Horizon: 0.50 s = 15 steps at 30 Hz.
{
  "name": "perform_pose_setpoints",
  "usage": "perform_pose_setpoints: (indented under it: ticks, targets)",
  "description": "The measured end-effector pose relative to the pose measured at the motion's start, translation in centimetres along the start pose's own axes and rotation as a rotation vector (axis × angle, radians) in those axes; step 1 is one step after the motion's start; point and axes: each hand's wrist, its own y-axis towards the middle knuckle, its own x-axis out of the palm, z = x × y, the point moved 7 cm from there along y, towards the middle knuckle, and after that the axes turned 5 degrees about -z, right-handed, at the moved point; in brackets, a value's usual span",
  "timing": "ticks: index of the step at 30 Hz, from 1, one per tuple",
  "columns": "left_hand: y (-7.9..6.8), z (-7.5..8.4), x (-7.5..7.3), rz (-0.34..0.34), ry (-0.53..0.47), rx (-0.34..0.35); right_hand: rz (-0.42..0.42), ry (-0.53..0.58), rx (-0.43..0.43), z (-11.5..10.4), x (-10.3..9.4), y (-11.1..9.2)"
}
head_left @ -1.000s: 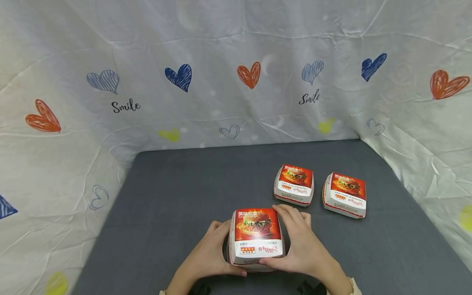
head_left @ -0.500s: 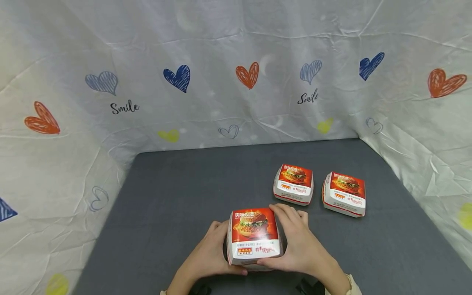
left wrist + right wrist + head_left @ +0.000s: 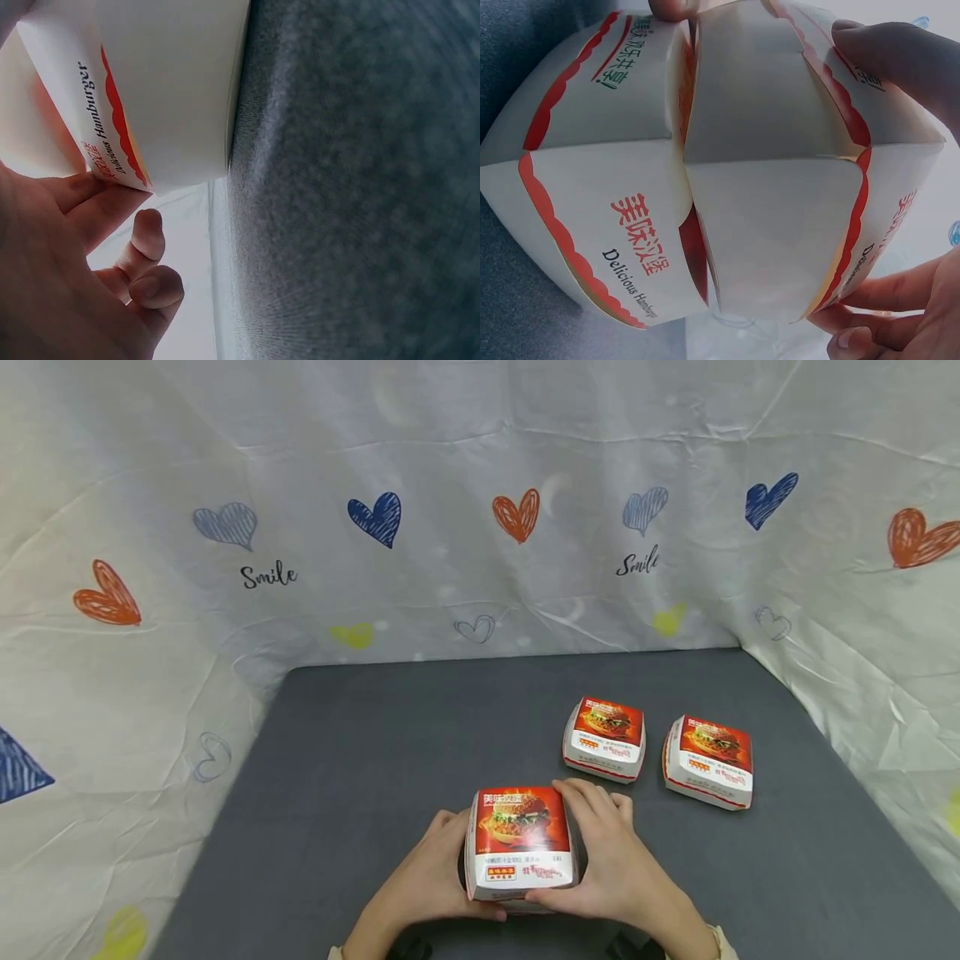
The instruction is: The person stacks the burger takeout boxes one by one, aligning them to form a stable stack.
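Note:
Two white hamburger boxes stand one on top of the other at the table's near middle. The upper box (image 3: 521, 839) has a red lid with a burger picture. My right hand (image 3: 615, 868) holds its sides, thumb in front and fingers behind. Mostly hidden in the head view, the lower box (image 3: 600, 187) shows in the right wrist view, resting on the table. My left hand (image 3: 427, 877) grips this lower box from the left, its thumb across the front. In the left wrist view, fingertips (image 3: 124, 199) touch the box's red scalloped edge; the other two fingers are curled off it.
Two more hamburger boxes sit side by side at the right: one nearer the middle (image 3: 604, 739) and one farther right (image 3: 708, 762). They stand apart on the dark grey table (image 3: 360, 743). A white cloth (image 3: 442, 560) with printed hearts hangs around the back and sides.
The head view has shifted slightly. Both hands keep their hold on the stacked boxes, and the two other boxes stay in place.

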Motion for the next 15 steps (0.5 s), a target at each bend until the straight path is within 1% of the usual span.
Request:
perform_pose_setpoints:
  ticks: [7, 9, 11, 14, 15]
  targets:
    - [0.0, 0.4, 0.0, 0.005, -0.003, 0.031, 0.008, -0.014, -0.002, 0.2, 0.0, -0.1]
    - [-0.1, 0.5, -0.1, 0.002, -0.009, 0.016, 0.004, -0.015, 0.0, 0.2, 0.0, -0.1]
    - [-0.3, 0.5, -0.5, 0.001, -0.002, -0.013, 0.002, -0.021, 0.002, 0.2, 0.0, -0.1]
    - [-0.6, 0.8, -1.3, 0.013, 0.004, -0.056, 0.005, -0.037, 0.007, 0.3, 0.0, -0.1]
    - [-0.7, 0.9, -1.6, 0.019, 0.006, -0.053, 0.006, -0.041, 0.008, 0.3, 0.0, -0.1]
